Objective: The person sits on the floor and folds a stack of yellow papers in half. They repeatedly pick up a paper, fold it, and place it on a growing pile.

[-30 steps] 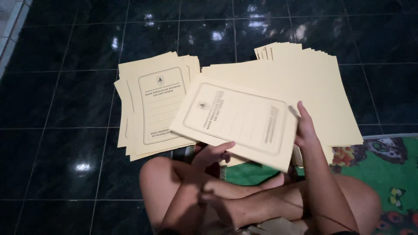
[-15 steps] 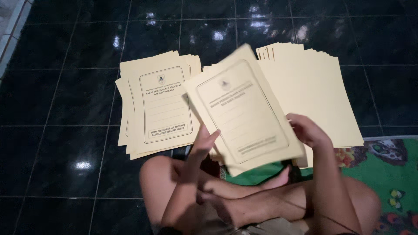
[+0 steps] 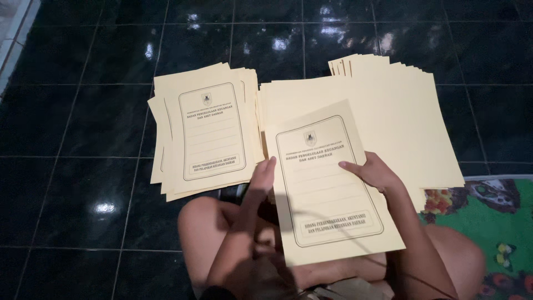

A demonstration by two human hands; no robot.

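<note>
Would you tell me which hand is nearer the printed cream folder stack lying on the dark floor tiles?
Left. The left hand sits just off the printed cream folder stack's lower right corner; the right hand lies farther right, across the held folder.

Both forearms are bare, no sleeves reaching the wrists, no watch, no bracelet in sight. The left hand shows slim fingers, plain, no rings visible. The right hand is bare too, nails short. Below, bare knees and legs; a dark edge of clothing shows at the bottom, too dim to tell more.
</note>
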